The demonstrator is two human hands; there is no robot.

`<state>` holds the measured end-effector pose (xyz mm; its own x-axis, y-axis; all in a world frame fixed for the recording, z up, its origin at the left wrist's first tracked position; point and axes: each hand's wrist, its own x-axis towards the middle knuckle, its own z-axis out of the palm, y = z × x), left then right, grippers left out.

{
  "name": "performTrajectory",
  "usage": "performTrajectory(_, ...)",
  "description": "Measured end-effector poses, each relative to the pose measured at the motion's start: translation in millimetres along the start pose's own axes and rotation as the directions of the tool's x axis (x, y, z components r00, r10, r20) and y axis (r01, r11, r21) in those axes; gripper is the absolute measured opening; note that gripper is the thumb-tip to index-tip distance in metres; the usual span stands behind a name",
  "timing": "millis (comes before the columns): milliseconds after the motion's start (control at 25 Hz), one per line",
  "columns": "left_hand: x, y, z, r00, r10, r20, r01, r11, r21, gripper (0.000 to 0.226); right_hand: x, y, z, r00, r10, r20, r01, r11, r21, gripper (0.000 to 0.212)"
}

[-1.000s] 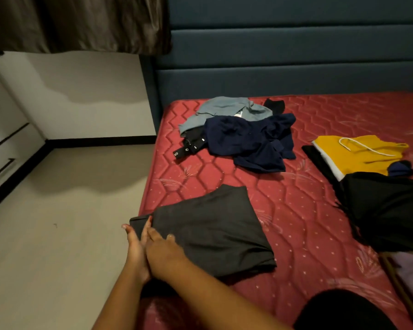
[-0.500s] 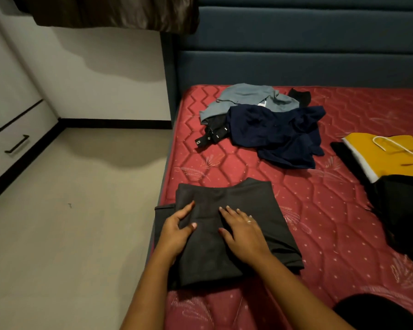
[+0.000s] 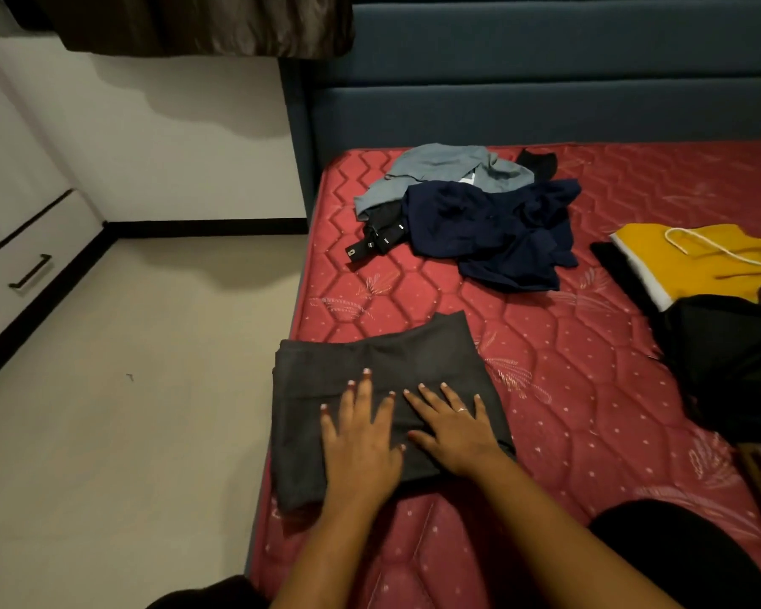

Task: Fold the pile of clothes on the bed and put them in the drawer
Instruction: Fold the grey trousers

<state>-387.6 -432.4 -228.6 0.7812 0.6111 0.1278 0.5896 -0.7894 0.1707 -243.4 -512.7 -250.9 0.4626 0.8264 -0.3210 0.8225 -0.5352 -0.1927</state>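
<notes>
Red and quilted, the bed [image 3: 567, 358] is seen on the right of the room. It is backed by a blue headboard [image 3: 545, 103], and a pale floor [image 3: 128, 389] is seen beside it. The grey folded cloth [image 3: 370, 358] is laid at the near left edge of the bed. It is pressed flat by the left hand [image 3: 361, 446] and the right hand [image 3: 453, 432], side by side. The fingers [image 3: 363, 389] are kept straight and spread wide, and nothing is gripped.

The fold looks almost done. To smooth it well, the cloth should be pushed from the middle out to the sides, so bumps are squeezed out. Its left part seems to reach past the bed edge, so it should be pulled in first. Then it should be lifted from below with both hands, so the fold is not lost.

Two hands and one folded grey cloth are counted. In the loose pile near the headboard, four pieces can be told:
- one light blue top [image 3: 436, 164]
- one dark blue piece [image 3: 493, 230]
- one black strap piece [image 3: 378, 239]
- one small black piece [image 3: 539, 162]

To the right, one yellow piece [image 3: 695, 261] and one big black piece [image 3: 739, 358] are laid. One drawer [image 3: 31, 274] with one dark handle is seen across the floor, well apart from the bed.
</notes>
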Motion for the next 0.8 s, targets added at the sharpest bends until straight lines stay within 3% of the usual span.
performTrajectory(160, -8.5, 51.7, 19.3, 0.965, 0.217, 0.151, -0.215, 0.976, -0.030, 0.067, -19.6, 62.5, -13.5, 0.991, 0.034, -0.131, 0.014, 0.937, 0.350, 0.048)
performTrajectory(240, -7.7, 69.0, 28.2, 0.951, 0.247, 0.187, -0.240, 0.969, -0.061, 0.066, -36.5, 92.0, -20.1, 0.976, 0.175, -0.131, -0.098, 0.886, 0.454, 0.032)
performTrajectory(280, -4.9, 74.7, 32.4, 0.949, 0.249, 0.194, -0.239, 0.968, -0.072, 0.063, -44.5, 100.8, -21.4, 0.965, 0.241, -0.104, -0.169, 0.873, 0.457, 0.034)
performTrajectory(360, 4.1, 81.3, 35.6, 0.957, 0.227, 0.181, -0.204, 0.970, -0.135, 0.052, -60.7, 99.9, -20.8, 0.969, 0.248, -0.022, -0.219, 0.891, 0.397, 0.026)
performTrajectory(440, 13.6, 84.8, 33.5, 0.957, 0.189, 0.220, -0.136, 0.963, -0.232, 0.055, -72.9, 86.2, -18.2, 0.982, 0.187, -0.013, -0.174, 0.933, 0.315, 0.011)
performTrajectory(560, 25.8, 82.7, 38.2, 0.965, 0.139, 0.221, -0.068, 0.952, -0.299, 0.036, -79.0, 74.0, -20.9, 0.973, 0.147, -0.179, -0.101, 0.965, 0.244, 0.025)
performTrajectory(680, 35.4, 85.2, 37.0, 0.939, 0.156, 0.306, -0.068, 0.958, -0.280, 0.037, -77.8, 73.8, -19.2, 0.988, 0.096, -0.121, -0.078, 0.987, 0.142, 0.037)
performTrajectory(800, 41.4, 92.0, 36.5, 0.911, 0.154, 0.383, -0.075, 0.974, -0.215, 0.044, -78.9, 65.0, -18.8, 0.984, 0.112, -0.136, -0.114, 0.993, -0.006, 0.033)
